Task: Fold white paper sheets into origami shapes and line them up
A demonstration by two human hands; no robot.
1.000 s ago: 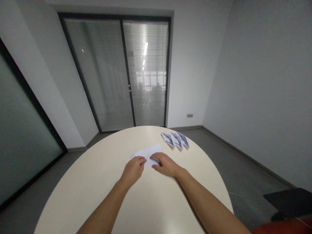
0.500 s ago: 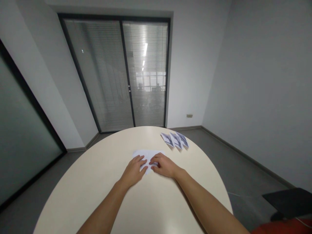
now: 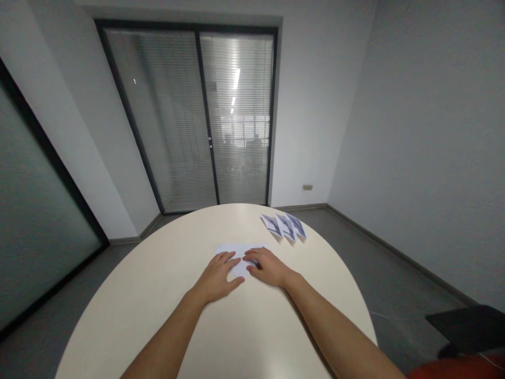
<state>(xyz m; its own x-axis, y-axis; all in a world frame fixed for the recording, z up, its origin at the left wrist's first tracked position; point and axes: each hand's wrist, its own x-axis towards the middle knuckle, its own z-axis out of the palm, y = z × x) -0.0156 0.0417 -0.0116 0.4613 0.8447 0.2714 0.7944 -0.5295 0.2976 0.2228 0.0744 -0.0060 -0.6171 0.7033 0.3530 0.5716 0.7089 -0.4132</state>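
A sheet of white paper [image 3: 239, 269] lies on the pale round table [image 3: 158, 279], partly covered by both hands. My left hand [image 3: 220, 276] rests on its left side, fingers spread and the thumb stretched out toward the right along the near edge. On the right side, my right hand [image 3: 268, 266] touches the paper with bent fingers, its thumb apart from them. Neither hand grips anything. The fingertips of the two hands nearly meet over the middle of the sheet.
Several folded paper pieces [image 3: 284, 227] stand in a row near the table's far right edge. A glass door with blinds [image 3: 189, 121] is behind the table. A black flat object [image 3: 465, 326] is at the lower right beside something red.
My left thumb has stretched out to the right and lies lower, farther from its fingers. My right hand has shifted very slightly right. The folded pieces have stayed put.
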